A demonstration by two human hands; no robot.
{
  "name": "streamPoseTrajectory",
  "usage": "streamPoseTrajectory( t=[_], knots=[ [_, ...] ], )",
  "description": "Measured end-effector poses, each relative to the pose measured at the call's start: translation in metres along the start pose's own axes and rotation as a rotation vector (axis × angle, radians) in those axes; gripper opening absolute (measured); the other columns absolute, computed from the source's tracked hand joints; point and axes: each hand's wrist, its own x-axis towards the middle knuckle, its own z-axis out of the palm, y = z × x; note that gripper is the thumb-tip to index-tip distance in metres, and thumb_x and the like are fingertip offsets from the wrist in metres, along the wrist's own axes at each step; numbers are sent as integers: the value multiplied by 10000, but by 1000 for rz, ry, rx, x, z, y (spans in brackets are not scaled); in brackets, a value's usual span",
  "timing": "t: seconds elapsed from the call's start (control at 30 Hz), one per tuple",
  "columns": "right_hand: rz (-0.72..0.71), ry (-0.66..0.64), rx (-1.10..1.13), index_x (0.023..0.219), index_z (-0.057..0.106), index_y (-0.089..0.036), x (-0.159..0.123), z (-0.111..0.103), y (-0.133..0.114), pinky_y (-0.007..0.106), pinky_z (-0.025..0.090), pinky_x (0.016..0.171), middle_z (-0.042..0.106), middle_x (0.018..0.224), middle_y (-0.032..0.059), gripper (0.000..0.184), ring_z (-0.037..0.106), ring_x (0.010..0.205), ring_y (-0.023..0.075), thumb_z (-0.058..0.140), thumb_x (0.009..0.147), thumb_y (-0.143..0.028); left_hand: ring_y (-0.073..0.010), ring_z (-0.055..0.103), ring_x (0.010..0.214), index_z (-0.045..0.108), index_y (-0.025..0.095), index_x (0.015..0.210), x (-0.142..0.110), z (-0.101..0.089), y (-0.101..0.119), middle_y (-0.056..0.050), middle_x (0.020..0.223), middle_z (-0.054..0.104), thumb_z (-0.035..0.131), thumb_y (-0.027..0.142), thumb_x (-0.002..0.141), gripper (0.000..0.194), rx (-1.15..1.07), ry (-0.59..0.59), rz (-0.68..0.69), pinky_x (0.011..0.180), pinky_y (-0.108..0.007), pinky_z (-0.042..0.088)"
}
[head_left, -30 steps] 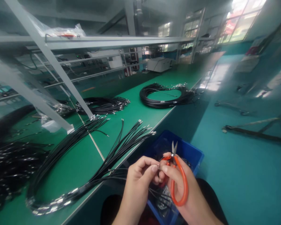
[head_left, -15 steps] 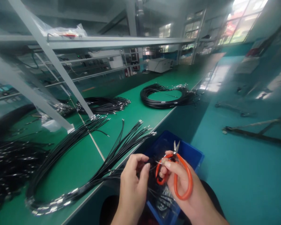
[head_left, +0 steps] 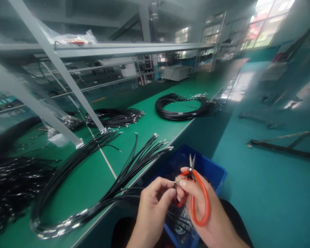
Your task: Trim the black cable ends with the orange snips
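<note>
My right hand [head_left: 200, 198] is closed around a pair of scissors [head_left: 206, 203] with orange handles, the short blades pointing up and slightly parted. Its thumb and forefinger also pinch a small pale tip. My left hand [head_left: 155, 206] pinches a thin piece just beside that tip, apparently the end of a black cable; the fingers hide most of it. A looped bundle of black cables [head_left: 67, 172] lies on the green bench, and a few of its strands run behind my left hand. Below both hands stands a blue bin [head_left: 219, 177] with dark cables and clear plastic inside.
Farther along the green bench [head_left: 142, 100] lie another coil of black cables [head_left: 179, 115] and a flatter bundle [head_left: 119, 117]. More dark cables [head_left: 15, 186] are piled at the left. White shelf posts [head_left: 67, 79] rise from the bench. A wheeled stand's leg [head_left: 281, 150] is at right.
My left hand has moved right and its fingertips now meet those of my right hand at the small tip. The scissors have shifted slightly left and tilted.
</note>
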Motion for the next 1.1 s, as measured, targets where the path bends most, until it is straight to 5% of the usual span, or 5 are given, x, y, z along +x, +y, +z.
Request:
streamPoseTrajectory(
  t=[0.27, 0.43, 0.67, 0.83, 1.1],
  knots=[
    [-620, 168, -707, 921, 604, -262, 0, -3, 4, 349, 461, 811, 656, 933, 23, 260, 613, 879, 217, 657, 696, -142, -61, 358, 483, 616, 133, 695, 3, -1, -2, 33, 592, 493, 681, 294, 733, 177, -65, 30, -116, 450, -169, 291],
    [-795, 200, -831, 842, 645, -282, 1, 1, 6, 302, 475, 646, 667, 784, -1, 235, 629, 714, 200, 642, 687, -105, -56, 350, 477, 608, 136, 684, 4, 0, -1, 38, 572, 491, 681, 284, 736, 173, -61, 18, -110, 446, -164, 286],
    [-964, 84, -1043, 986, 582, -318, 3, -14, 12, 319, 466, 725, 643, 812, -8, 391, 604, 773, 204, 636, 712, -45, -60, 392, 477, 618, 133, 694, 1, 5, -3, 24, 591, 535, 680, 260, 731, 146, -137, 116, -87, 447, -166, 311],
    [-728, 164, -888, 917, 625, -293, -11, -14, 16, 315, 481, 662, 675, 806, 13, 286, 625, 700, 205, 649, 683, -130, -68, 442, 497, 611, 146, 734, 4, -2, -5, 22, 638, 565, 649, 228, 768, 97, -185, 164, -48, 488, -180, 360],
    [257, -74, -579, 822, 571, -171, -24, -9, 3, 169, 276, 344, 632, 559, -7, 170, 397, 333, 44, 625, 673, -232, -82, 502, 571, 637, 176, 787, 10, -6, -12, 29, 687, 594, 634, 195, 796, 21, -147, 186, 51, 586, -198, 420]
  ],
)
